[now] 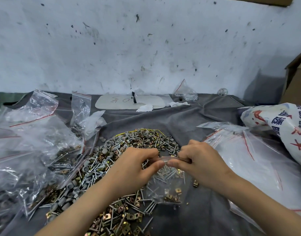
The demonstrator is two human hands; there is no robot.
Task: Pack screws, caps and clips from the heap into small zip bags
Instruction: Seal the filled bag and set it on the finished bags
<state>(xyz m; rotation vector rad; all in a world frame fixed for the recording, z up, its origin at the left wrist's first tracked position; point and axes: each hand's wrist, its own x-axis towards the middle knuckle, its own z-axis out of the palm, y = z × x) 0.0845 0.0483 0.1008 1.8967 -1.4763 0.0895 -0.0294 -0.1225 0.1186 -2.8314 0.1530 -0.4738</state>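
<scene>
Item 1, left hand (137,165): bare, seen on my feed over the middle of the heap (98,167); short, plain thumbnail, creased knuckles.
Item 2, left forearm (88,201): bare and smooth as far as my feed reaches, over the heap's near side.
Item 3, right hand (199,160): bare, at the heap's right edge; short thumbnail, knuckle ridges plain across its back.
Item 4, right forearm (257,198): bare likewise, right of the heap.
I log both wrists as uncovered too.
</scene>
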